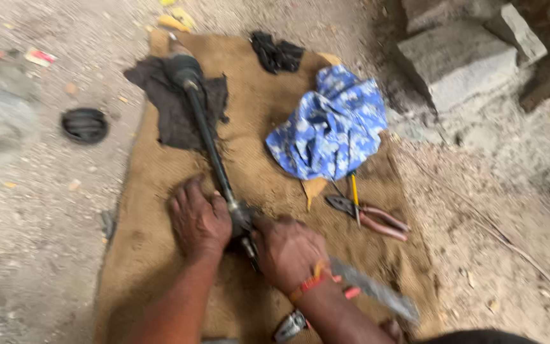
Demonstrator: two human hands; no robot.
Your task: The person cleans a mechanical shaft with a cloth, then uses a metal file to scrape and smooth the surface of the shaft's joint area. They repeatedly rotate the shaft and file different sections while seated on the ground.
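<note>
Burlap sacking (pixel 160 185) on gritty ground carries a greasy black axle shaft (pixel 208 134), both hands working its near end.

The left hand (pixel 198 223) presses down beside the shaft while the right hand (pixel 291 251) is closed over the near joint (pixel 244 223); what the right fingers pinch there is hidden. The shaft's long axis runs from that joint up and slightly left, away from the person, its far rubber boot (pixel 183 67) resting on a dark rag (pixel 167 114). Judging by the layout, the work looks mid-way: the shaft is out and laid flat, the far boot still on, the near end still being handled (pliers (pixel 370 216) and a yellow screwdriver (pixel 354 194) lie untouched just right of it). A blue patterned cloth (pixel 332 124) sits beyond them.
</note>
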